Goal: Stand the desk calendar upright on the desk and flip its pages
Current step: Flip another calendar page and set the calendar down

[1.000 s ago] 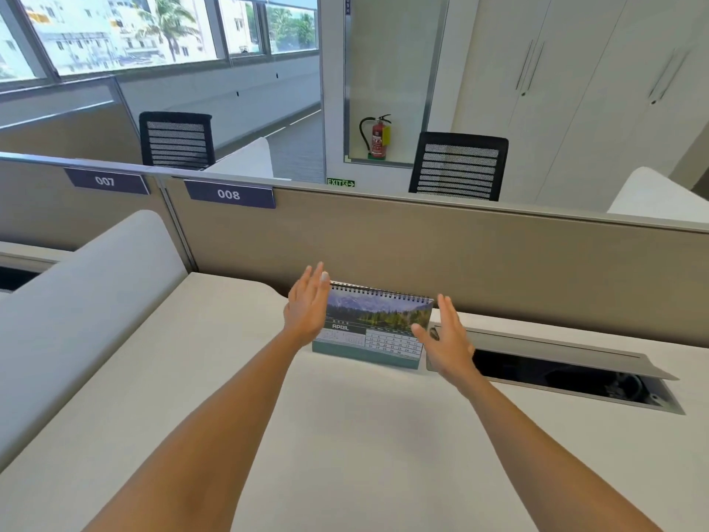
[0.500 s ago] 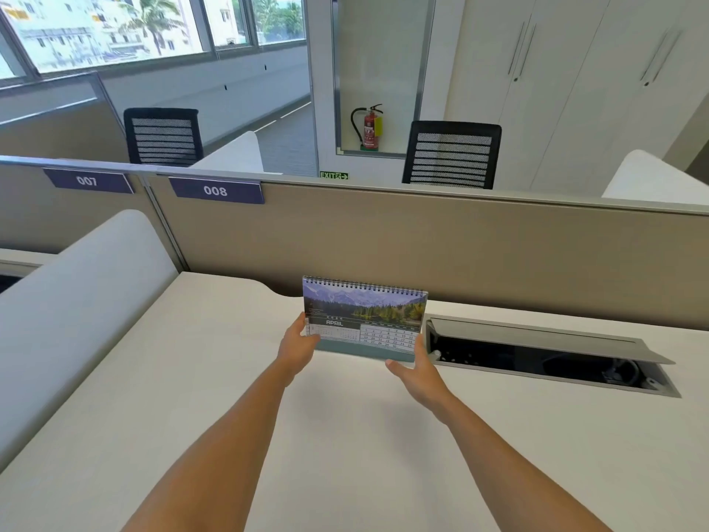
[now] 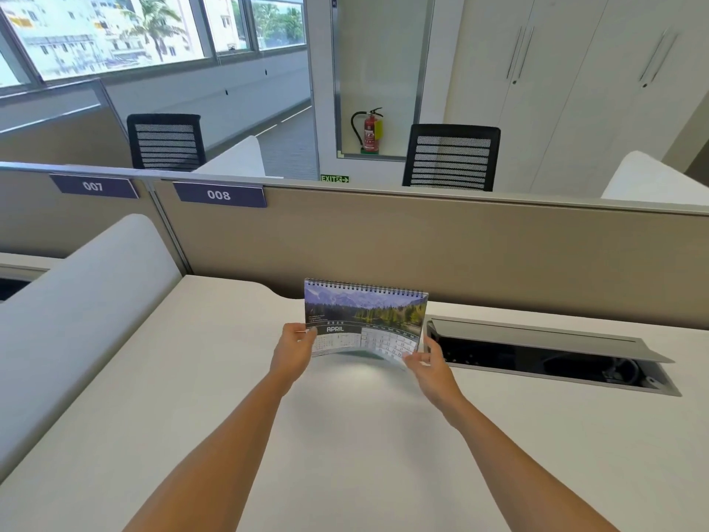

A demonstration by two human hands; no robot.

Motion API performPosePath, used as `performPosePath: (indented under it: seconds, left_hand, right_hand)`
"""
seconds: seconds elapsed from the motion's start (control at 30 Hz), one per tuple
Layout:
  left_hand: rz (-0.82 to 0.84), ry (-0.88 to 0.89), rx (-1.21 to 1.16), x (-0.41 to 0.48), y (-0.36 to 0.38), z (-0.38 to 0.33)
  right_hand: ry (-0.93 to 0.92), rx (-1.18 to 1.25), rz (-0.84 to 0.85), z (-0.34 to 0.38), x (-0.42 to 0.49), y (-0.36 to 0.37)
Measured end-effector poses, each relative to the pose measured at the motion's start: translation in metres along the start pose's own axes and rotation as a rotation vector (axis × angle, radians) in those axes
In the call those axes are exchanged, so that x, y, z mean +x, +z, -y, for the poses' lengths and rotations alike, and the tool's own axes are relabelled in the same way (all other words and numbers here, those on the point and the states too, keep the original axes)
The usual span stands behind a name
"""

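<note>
A spiral-bound desk calendar (image 3: 364, 320) stands upright on the white desk (image 3: 192, 378), showing an April page with a mountain lake photo. My left hand (image 3: 293, 349) pinches the lower left corner of the front page. My right hand (image 3: 427, 362) pinches its lower right corner. The page's bottom edge is lifted off the base and bows toward me.
An open cable hatch (image 3: 544, 355) with a raised grey lid sits in the desk just right of the calendar. A beige partition (image 3: 460, 255) runs behind it. A white rounded divider (image 3: 84, 293) borders the desk on the left.
Both hands went from open beside the calendar to gripping its lower corners. The April page's bottom edge has since lifted away from the base.
</note>
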State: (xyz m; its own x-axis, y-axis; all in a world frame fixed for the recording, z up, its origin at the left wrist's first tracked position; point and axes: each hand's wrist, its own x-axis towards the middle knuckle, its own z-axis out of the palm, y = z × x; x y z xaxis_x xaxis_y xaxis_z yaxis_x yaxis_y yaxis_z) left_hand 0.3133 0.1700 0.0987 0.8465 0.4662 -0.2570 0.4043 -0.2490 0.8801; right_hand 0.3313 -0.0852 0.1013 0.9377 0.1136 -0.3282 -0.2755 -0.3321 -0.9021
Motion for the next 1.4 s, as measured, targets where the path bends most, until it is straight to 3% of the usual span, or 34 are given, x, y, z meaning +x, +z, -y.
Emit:
performPosePath:
  seconds: [0.2,0.37,0.5,0.63,0.7,0.77,0.83,0.97,1.4]
  left_hand:
    - [0.077,-0.066,-0.253,-0.011,-0.039,-0.035]
    - [0.259,0.107,-0.441,-0.019,-0.061,-0.072]
    - [0.312,0.185,-0.389,-0.016,-0.051,-0.093]
    - [0.312,0.184,-0.209,-0.007,-0.031,-0.098]
    - [0.229,0.203,0.021,0.005,-0.026,-0.092]
    - [0.106,0.289,0.423,0.015,-0.026,-0.082]
    - [0.046,0.383,0.622,0.022,-0.028,-0.073]
    - [0.018,0.475,0.698,0.03,-0.029,-0.061]
    - [0.0,0.562,0.625,0.026,-0.029,-0.055]
  right_hand:
    - [0.036,0.24,0.106,0.024,-0.006,-0.022]
    - [-0.147,0.391,0.142,0.065,-0.012,-0.033]
    - [-0.266,0.12,0.077,0.085,-0.008,-0.027]
    - [-0.315,-0.589,-0.043,0.079,0.006,-0.022]
    - [-0.313,-0.758,-0.039,0.07,0.012,-0.023]
    - [-0.345,-0.872,-0.072,0.064,0.018,-0.023]
    - [-0.384,-0.935,-0.109,0.061,0.021,-0.024]
    - [-0.414,-1.03,-0.118,0.056,0.025,-0.026]
    - [-0.507,-1.137,-0.17,0.03,0.025,-0.025]
